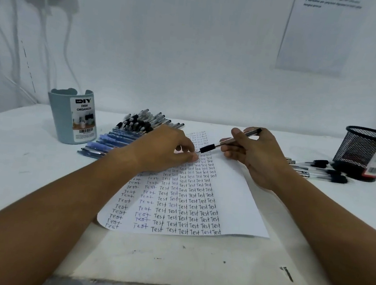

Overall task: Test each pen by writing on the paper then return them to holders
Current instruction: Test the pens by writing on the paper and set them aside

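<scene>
White desk (30, 173), paper (240, 211) edge near front.

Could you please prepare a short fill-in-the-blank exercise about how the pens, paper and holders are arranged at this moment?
1. The right hand grips a silver pen with a black grip, its tip pointing toward the ____ hand.
2. The white sheet of paper is covered with the handwritten word ____.
3. The black wire-mesh holder stands on the ____ side of the white table.
4. The label on the grey-blue plastic holder reads DIY Desk ____.

Missing words: left; Test; right; Organizer
</scene>
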Tool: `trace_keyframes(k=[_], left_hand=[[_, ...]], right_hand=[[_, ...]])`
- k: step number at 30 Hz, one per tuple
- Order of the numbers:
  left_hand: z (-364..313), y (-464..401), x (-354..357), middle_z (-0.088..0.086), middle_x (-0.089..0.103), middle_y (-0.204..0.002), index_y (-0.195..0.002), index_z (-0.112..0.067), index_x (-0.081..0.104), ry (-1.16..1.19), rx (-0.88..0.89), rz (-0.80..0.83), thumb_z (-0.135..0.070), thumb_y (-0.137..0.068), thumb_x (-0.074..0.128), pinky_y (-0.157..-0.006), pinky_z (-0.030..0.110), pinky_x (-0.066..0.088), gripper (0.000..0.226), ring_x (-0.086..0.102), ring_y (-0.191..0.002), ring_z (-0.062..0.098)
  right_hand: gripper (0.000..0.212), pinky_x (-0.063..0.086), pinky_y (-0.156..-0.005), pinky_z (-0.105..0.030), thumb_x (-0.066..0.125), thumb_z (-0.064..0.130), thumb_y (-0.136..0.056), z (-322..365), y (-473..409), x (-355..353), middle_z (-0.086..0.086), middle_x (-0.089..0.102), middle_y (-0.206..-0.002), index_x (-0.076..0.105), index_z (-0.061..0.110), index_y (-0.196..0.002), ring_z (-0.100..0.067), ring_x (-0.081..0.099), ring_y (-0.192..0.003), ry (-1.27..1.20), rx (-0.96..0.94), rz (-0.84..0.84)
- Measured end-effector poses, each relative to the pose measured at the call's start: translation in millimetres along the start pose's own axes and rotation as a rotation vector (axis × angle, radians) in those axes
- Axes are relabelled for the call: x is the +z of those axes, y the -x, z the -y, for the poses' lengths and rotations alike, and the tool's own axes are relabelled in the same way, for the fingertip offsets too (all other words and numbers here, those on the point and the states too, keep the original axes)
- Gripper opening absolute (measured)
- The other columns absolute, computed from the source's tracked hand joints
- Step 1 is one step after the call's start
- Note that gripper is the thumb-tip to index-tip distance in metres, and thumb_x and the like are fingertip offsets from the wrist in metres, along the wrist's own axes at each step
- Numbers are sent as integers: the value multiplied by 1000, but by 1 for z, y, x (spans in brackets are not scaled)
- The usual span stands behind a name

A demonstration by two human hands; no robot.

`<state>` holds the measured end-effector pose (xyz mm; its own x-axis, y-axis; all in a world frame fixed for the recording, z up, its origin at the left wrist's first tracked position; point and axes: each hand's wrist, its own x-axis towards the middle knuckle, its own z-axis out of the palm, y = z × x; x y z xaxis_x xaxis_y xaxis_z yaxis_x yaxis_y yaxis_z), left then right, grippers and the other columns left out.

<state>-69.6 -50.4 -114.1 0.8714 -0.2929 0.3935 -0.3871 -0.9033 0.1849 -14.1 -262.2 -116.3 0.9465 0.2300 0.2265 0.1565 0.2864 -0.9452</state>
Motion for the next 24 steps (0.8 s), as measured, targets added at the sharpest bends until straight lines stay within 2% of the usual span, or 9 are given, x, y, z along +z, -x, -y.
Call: trace_keyframes(k=[4, 7, 10, 12, 14, 16, 18, 20, 24], left_hand=[[1, -1, 5, -8, 67, -91, -101, -21, 73, 7, 24, -23, -44, -92, 56, -82, 37, 48, 30, 59, -86, 8], [4, -2, 6, -3, 68, -86, -94, -17, 73, 17, -4, -60, -43, -94, 52, -77, 40, 50, 33, 61, -81, 15], [8, -5, 2, 2, 62, -71, -75, -18, 65, -7, -77, -112, -36, -97, 49, -68, 41, 50, 33, 59, -67, 22], [15, -7, -2, -2, 53, -62, -63, -26, 51, -72, -151, -169, -31, -100, 48, -59, 33, 44, 37, 50, -58, 17], [27, -6, -5, -1, 50, -63, -65, -20, 52, -137, -237, -238, -27, -100, 46, -57, 31, 38, 36, 44, -58, 14], [40, -5, -8, 4, 52, -69, -79, -10, 62, -203, -307, -283, -23, -101, 44, -64, 32, 39, 32, 46, -63, 18], [50, -4, -10, 6, 55, -74, -86, -5, 66, -244, -360, -295, -22, -101, 43, -67, 31, 37, 32, 48, -68, 21], [56, -4, -9, 6, 56, -74, -85, -4, 66, -276, -381, -280, -22, -100, 43, -68, 31, 37, 32, 50, -70, 23], [60, -9, -5, 5, 53, -70, -82, -5, 64, -334, -379, -242, -24, -100, 44, -67, 33, 41, 33, 53, -69, 24]], right_hand=[[26, 57, -59, -31, 61, 13, -95, 0, 0, 1, -22, 72, -88, 39, 10, -110, -27, 67, -65, -2, 32, 7], [25, 56, -57, -32, 58, 27, -97, -1, -1, 0, -19, 72, -92, 45, 7, -107, -25, 66, -65, 128, 43, -28], [25, 48, -65, -30, 52, 40, -98, -3, -9, -11, -5, 71, -93, 49, 17, -109, -19, 61, -73, 670, -100, -144], [21, 42, -76, -31, 51, 28, -98, -2, -15, -23, -2, 67, -99, 51, 19, -116, -23, 57, -91, 1090, -213, -178], [28, 39, -90, -36, 50, 16, -92, -1, -18, -33, -8, 61, -114, 57, 17, -120, -32, 49, -112, 1441, -212, -174], [31, 37, -93, -38, 50, 12, -90, 1, -16, -35, -11, 56, -121, 59, 15, -120, -35, 42, -118, 1687, -99, -202], [23, 35, -89, -37, 49, 11, -90, 1, -12, -35, -11, 55, -116, 58, 12, -112, -35, 40, -116, 1825, -11, -219], [5, 32, -86, -37, 47, 8, -91, 0, -9, -36, -11, 55, -109, 49, 10, -95, -34, 41, -113, 1892, 26, -235], [11, 35, -86, -37, 48, 4, -90, -1, -8, -36, -13, 54, -106, 40, 11, -89, -34, 44, -111, 1923, -6, -225]])
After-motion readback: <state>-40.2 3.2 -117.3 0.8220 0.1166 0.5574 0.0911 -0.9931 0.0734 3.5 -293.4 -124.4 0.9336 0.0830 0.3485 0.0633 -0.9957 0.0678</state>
